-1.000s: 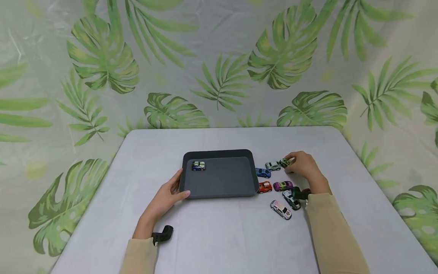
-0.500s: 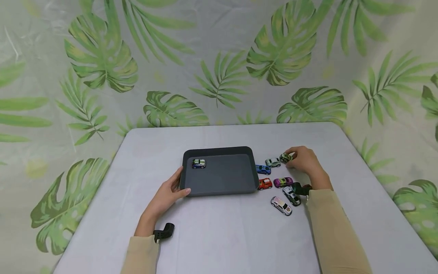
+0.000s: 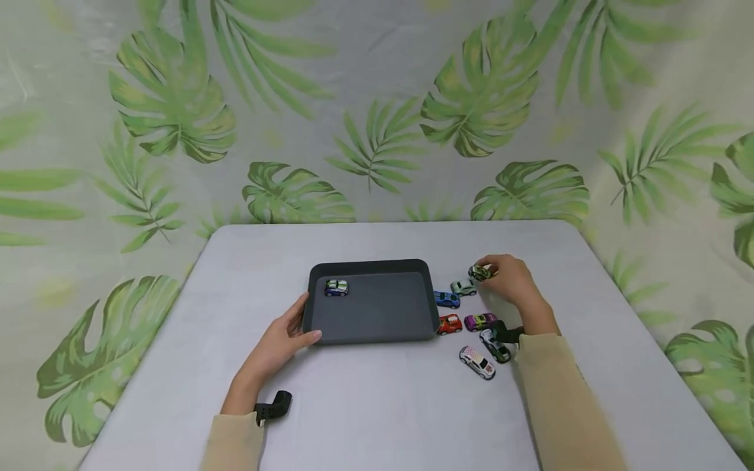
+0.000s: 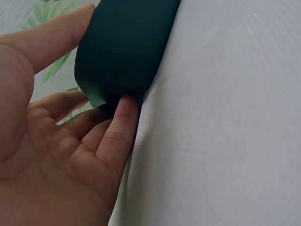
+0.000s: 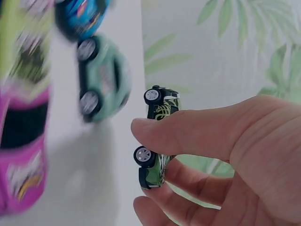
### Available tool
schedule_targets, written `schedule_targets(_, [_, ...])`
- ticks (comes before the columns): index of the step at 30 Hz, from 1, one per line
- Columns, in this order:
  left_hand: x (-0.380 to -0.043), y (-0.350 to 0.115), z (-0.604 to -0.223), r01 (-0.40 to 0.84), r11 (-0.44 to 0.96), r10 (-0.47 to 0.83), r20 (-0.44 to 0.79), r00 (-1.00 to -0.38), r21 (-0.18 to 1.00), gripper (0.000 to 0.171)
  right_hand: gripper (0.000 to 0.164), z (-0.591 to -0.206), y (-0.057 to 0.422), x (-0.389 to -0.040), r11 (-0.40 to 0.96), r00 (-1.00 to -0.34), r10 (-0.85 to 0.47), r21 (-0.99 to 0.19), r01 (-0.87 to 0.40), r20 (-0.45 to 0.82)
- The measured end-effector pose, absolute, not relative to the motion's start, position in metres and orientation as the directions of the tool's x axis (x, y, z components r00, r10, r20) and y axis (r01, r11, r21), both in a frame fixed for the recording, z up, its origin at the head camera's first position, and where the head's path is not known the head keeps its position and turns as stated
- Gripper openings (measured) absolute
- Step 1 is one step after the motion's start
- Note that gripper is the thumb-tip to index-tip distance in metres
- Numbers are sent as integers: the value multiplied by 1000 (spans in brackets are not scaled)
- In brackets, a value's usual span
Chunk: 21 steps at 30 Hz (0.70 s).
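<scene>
While in fingers (image 5: 195, 183), black-green car (image 3: 479, 273) higher

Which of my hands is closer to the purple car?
Right. The right hand is beyond the purple car, pinching a green-and-black car; the left hand is farther, across the tray at its left end.

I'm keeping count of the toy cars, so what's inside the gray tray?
In the gray tray, the head view shows one white, green and blue toy car, near the far left corner. What lies directly beneath that car is covered, so I can't tell.
</scene>
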<state>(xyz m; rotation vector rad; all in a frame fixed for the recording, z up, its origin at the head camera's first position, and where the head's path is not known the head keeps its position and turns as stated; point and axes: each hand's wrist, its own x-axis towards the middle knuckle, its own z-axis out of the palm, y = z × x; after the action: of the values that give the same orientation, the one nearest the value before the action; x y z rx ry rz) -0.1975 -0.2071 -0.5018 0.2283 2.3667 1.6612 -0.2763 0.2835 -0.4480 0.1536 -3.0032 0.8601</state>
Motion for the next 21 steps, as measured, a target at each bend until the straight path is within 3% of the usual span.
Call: schedule_targets(21, [-196,-205,-500,3,339,274,-96,-957,941,92,42,-405,197,-289,830,-967,-250,-503,-239,47])
